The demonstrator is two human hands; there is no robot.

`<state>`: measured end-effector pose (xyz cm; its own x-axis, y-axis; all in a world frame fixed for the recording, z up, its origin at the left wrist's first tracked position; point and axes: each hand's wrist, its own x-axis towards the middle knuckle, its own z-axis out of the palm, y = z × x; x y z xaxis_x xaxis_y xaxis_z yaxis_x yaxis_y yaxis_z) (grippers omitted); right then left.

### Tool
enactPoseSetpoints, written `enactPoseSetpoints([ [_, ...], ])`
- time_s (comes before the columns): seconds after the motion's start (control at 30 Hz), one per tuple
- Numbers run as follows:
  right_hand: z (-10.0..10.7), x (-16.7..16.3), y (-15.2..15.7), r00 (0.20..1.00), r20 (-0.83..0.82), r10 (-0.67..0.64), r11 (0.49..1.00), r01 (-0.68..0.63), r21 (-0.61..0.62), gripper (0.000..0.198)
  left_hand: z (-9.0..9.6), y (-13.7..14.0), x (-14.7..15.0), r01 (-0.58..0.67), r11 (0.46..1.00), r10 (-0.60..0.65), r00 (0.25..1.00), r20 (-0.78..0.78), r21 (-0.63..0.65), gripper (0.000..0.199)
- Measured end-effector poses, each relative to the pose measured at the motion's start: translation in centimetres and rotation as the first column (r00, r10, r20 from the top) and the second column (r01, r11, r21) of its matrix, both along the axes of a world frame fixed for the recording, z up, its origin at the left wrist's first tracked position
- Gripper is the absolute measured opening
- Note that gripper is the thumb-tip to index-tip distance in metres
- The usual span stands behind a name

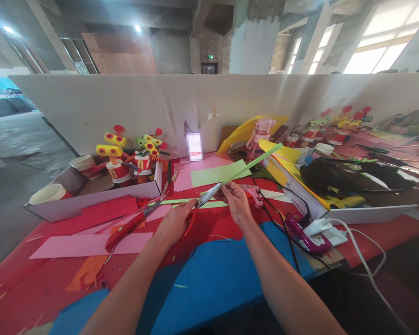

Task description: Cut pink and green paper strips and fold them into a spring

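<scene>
My left hand (174, 221) is closed round the red handle of a pair of scissors (210, 194), whose blades point up and to the right. Between its fingertips, my right hand (234, 201) pinches a narrow light green paper strip (261, 159) that slants up to the right. The blade tips lie right by the right fingertips, at the strip's lower end. Behind the hands rests a wider light green sheet (216, 174) on pink paper (181, 179). More green strips (176, 201) lie under the scissors. A second red-handled pair of scissors (125, 230) lies to the left.
On the left, a white box (139, 190) holds paper cups (49, 193) and red-and-yellow cup figures (118, 171). A phone (194, 146) leans against the partition. At right are a pink glue gun (254, 193), a purple power strip (307, 237) with cables, and another box (370, 213).
</scene>
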<state>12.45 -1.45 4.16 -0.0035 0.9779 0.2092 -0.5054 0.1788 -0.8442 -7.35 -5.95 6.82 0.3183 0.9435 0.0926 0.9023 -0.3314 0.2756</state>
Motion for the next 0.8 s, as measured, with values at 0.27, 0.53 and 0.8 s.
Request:
enactPoseSetpoints([
  [0.27,0.0,0.0,0.0,1.0,-0.001,0.005,1.0,-0.005,0.002,0.033,0.4,-0.2,0.2,-0.022,0.999,0.021,0.999,-0.04,-0.027,0.048],
  [0.53,0.0,0.0,-0.1,1.0,0.019,-0.005,1.0,0.004,0.01,0.033,0.2,-0.4,0.2,0.01,0.999,-0.009,1.0,0.017,-0.031,0.041],
  [0.8,0.3,0.1,-0.2,1.0,0.023,-0.012,0.998,0.013,-0.057,0.035,0.4,0.1,-0.8,-0.092,0.995,0.084,0.976,0.201,0.031,0.037],
])
